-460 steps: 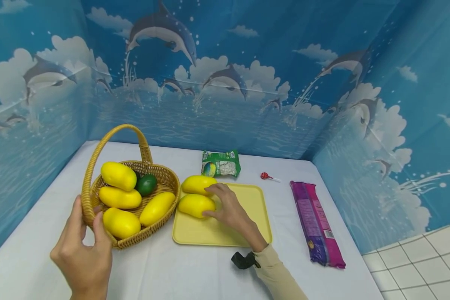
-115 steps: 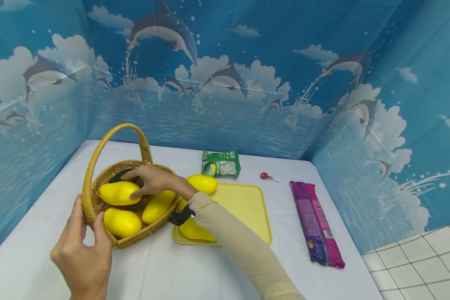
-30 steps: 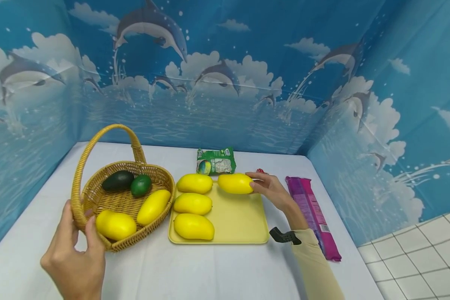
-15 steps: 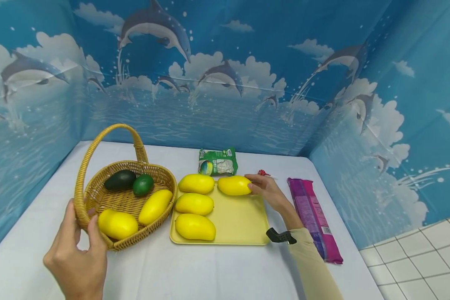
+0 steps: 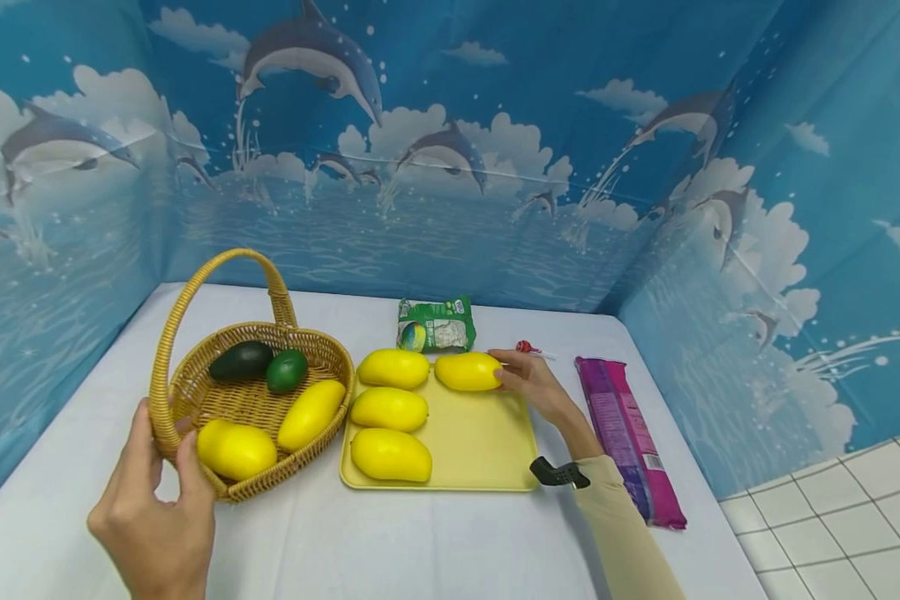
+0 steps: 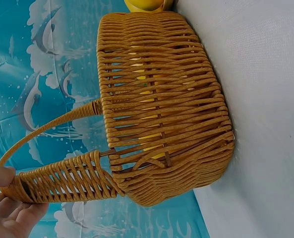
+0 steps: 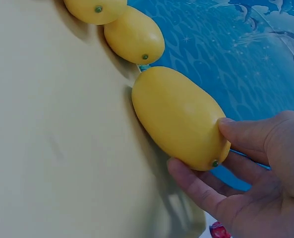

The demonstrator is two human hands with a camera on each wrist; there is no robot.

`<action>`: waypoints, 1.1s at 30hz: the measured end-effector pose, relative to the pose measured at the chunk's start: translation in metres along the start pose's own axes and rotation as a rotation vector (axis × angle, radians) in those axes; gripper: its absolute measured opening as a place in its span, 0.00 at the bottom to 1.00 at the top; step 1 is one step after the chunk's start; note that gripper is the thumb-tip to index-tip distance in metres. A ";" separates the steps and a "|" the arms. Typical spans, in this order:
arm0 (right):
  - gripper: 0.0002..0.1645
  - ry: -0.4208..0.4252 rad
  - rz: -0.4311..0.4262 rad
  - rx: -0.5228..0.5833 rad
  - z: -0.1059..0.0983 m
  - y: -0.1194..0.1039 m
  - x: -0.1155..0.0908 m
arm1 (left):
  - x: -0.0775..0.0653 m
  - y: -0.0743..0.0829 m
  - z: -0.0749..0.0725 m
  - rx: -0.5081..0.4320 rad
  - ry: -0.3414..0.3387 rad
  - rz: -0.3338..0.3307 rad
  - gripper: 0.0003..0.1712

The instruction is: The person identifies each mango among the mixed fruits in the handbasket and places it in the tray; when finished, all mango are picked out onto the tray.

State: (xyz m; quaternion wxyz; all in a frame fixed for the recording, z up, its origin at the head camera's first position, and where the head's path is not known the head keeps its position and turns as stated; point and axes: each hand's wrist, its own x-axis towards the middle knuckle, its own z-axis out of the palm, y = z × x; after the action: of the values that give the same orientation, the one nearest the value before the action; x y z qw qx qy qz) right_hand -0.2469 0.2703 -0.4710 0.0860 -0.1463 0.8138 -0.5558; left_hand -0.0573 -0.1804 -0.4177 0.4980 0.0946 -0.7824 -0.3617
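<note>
My left hand (image 5: 153, 512) grips the handle of the wicker basket (image 5: 270, 479) at its near left base. Inside the basket lie two yellow mangoes, one at the front (image 5: 236, 450) and one at the right (image 5: 311, 415), behind which sit a dark avocado (image 5: 241, 362) and a smaller green fruit (image 5: 287, 371). On the yellow tray (image 5: 480, 450), three mangoes form a column along the left side. My right hand (image 5: 536, 383) holds another mango (image 5: 467, 372) by its right end at the tray's back edge; in the right wrist view, thumb and fingertips pinch this mango (image 7: 179, 116).
Behind the tray lies a green snack packet (image 5: 437, 325). A red lollipop (image 5: 525, 347) is just beyond my right hand. The long purple and pink package (image 5: 630, 442) lies at the right. A dolphin-printed curtain (image 5: 435, 233) stands around the white table (image 5: 307, 542).
Since the oldest frame, two mangoes have gone from basket to tray, the last held at the back edge by my right hand. Over the last half second hardly anything moves.
</note>
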 end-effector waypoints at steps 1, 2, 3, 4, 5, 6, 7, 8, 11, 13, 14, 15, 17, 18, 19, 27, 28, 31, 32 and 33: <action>0.29 0.001 0.001 0.001 0.000 0.000 0.000 | 0.000 0.000 0.000 0.000 -0.001 0.000 0.33; 0.29 0.005 0.003 0.000 0.001 0.000 0.001 | 0.000 0.000 -0.001 0.011 -0.011 0.003 0.33; 0.30 0.008 0.003 -0.004 0.001 0.000 0.002 | 0.000 0.001 -0.001 0.009 -0.009 0.002 0.33; 0.30 0.012 0.007 -0.003 0.002 0.000 0.002 | 0.000 0.001 -0.001 0.014 -0.012 0.004 0.33; 0.30 0.017 0.010 -0.002 0.002 0.000 0.003 | 0.000 0.001 -0.002 0.017 -0.015 0.006 0.33; 0.30 0.023 0.015 -0.005 0.003 0.000 0.004 | 0.000 0.001 -0.002 0.018 -0.014 0.006 0.33; 0.30 0.030 0.020 -0.007 0.004 0.001 0.004 | 0.000 0.002 -0.002 0.011 -0.009 0.004 0.33; 0.31 0.039 0.027 -0.017 0.004 0.001 0.004 | 0.000 0.002 -0.002 0.015 -0.016 0.007 0.33; 0.31 0.068 0.052 -0.058 0.006 0.001 0.005 | 0.000 0.001 -0.003 0.025 -0.044 0.010 0.34; 0.31 0.087 0.063 -0.101 0.007 0.000 0.004 | 0.000 0.001 -0.005 0.036 -0.069 0.016 0.34; 0.31 0.094 0.065 -0.126 0.007 0.000 0.004 | 0.001 0.001 -0.005 0.040 -0.079 0.018 0.34; 0.31 0.100 0.066 -0.144 0.008 -0.001 0.003 | 0.001 0.000 -0.006 0.043 -0.086 0.017 0.34; 0.31 0.110 0.067 -0.171 0.009 -0.001 0.003 | 0.001 0.000 -0.006 0.041 -0.090 0.019 0.34; 0.31 0.113 0.066 -0.181 0.009 -0.001 0.003 | 0.001 0.000 -0.006 0.039 -0.088 0.021 0.34; 0.32 0.114 0.066 -0.185 0.010 -0.001 0.003 | 0.001 0.000 -0.006 0.036 -0.084 0.022 0.34; 0.35 0.116 0.062 -0.212 0.009 -0.001 0.003 | 0.001 0.001 -0.005 0.021 -0.061 0.016 0.34; 0.35 0.113 0.062 -0.217 0.009 -0.001 0.002 | 0.001 0.001 -0.006 0.031 -0.071 0.020 0.34; 0.35 0.109 0.061 -0.248 0.006 -0.005 -0.001 | 0.000 0.000 -0.004 0.005 -0.040 0.016 0.34; 0.35 0.116 0.058 -0.262 0.005 -0.006 -0.001 | 0.000 0.000 -0.003 -0.006 -0.029 0.017 0.34; 0.35 0.129 0.055 -0.282 0.003 -0.009 -0.002 | 0.000 0.000 -0.003 -0.014 -0.021 0.016 0.34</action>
State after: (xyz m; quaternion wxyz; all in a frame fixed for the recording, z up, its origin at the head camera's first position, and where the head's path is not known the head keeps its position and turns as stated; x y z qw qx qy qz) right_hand -0.2423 0.2651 -0.4644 0.0272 -0.0985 0.8913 -0.4417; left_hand -0.0550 -0.1815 -0.4175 0.4934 0.0810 -0.7857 -0.3641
